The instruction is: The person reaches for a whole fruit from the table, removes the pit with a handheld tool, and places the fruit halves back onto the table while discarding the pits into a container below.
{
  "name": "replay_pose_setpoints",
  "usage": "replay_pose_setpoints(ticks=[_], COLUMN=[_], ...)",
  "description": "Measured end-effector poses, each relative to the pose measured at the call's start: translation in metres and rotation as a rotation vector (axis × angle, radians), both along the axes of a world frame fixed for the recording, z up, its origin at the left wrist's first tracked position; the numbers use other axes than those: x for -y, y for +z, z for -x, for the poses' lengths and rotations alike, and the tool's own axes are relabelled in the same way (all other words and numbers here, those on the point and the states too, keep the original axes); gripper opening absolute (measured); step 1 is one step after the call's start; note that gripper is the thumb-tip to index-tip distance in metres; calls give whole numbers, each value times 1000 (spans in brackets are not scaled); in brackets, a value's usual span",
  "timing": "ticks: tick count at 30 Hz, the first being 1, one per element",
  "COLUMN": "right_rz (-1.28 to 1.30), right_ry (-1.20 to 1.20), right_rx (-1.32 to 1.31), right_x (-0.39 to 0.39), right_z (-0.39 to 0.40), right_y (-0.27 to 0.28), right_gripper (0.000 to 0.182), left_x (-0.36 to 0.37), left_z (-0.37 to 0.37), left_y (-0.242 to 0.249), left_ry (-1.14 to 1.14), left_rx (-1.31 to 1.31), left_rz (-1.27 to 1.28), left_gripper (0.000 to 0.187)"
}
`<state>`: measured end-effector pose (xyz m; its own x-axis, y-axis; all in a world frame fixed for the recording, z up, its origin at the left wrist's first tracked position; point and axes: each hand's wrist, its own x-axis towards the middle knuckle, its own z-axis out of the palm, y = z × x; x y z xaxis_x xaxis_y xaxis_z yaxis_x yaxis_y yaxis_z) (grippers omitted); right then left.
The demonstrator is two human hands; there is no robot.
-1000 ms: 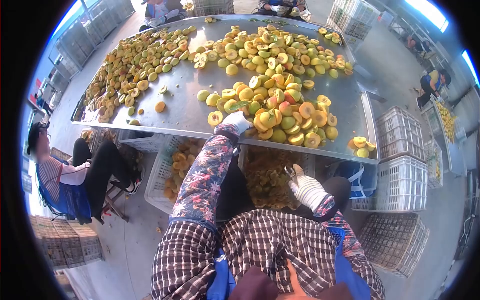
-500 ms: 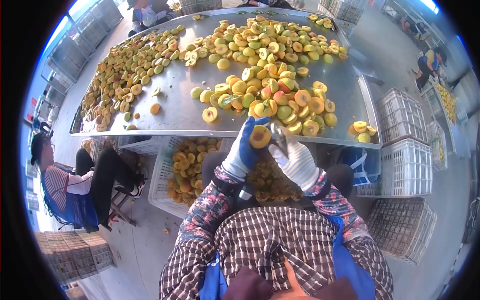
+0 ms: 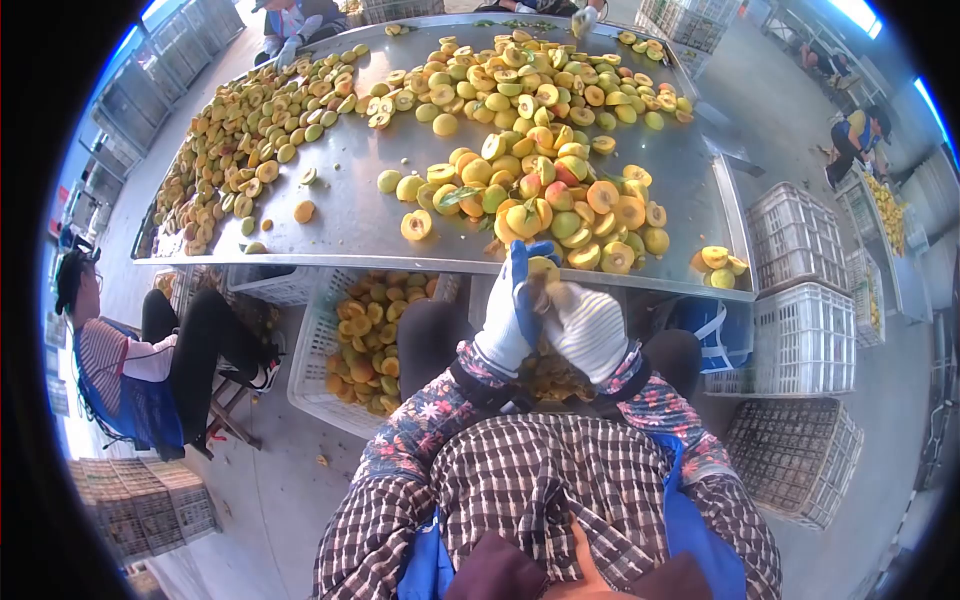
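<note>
My left hand (image 3: 508, 312), in a white glove with blue on the fingers, is closed around a yellow peach half (image 3: 543, 268) just in front of the table's near edge. My right hand (image 3: 585, 330), in a striped white glove, is closed and pressed up against that fruit. The small metal tool in it, visible a moment earlier, is mostly hidden by the fingers now. Beyond my hands lies a heap of halved peaches (image 3: 560, 200) on the metal table (image 3: 350, 215), several with the stone side showing. Below my hands, more cut fruit (image 3: 555, 378) sits between my knees.
A white crate (image 3: 312, 375) of peach halves stands left of my legs. Stacked crates (image 3: 805, 335) and a blue bag (image 3: 725, 335) are to the right. One person (image 3: 140, 370) sits at the left; other people work at the far table edge and at the right.
My right hand has turned in and come over the peach half, covering the tool. The fruit's cut face, earlier toward me, is now largely hidden. The view has shifted slightly.
</note>
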<state>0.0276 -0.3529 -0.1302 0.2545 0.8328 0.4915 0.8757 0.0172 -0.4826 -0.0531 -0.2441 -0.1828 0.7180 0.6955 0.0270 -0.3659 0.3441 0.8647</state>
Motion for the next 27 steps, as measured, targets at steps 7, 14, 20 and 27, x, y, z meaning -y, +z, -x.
replay_pose_setpoints(ticks=[7,14,20,27], right_rz=[35,121,279,168], right_ry=[-127,-164,-190,-57], right_rx=[-365,-53,30,-223], right_x=[17,17,16,16], right_z=[9,8,9,9], right_y=[-5,-9,-6,-27], right_gripper=[33,25,30,40], left_x=[8,1,1,11], left_z=[7,4,2,0], left_y=[20,16,13,1], left_ry=[87,-105,-21,159], left_rx=[57,89,8,-148], left_rz=[-398,16,-88,-508], left_gripper=[49,45,42,38])
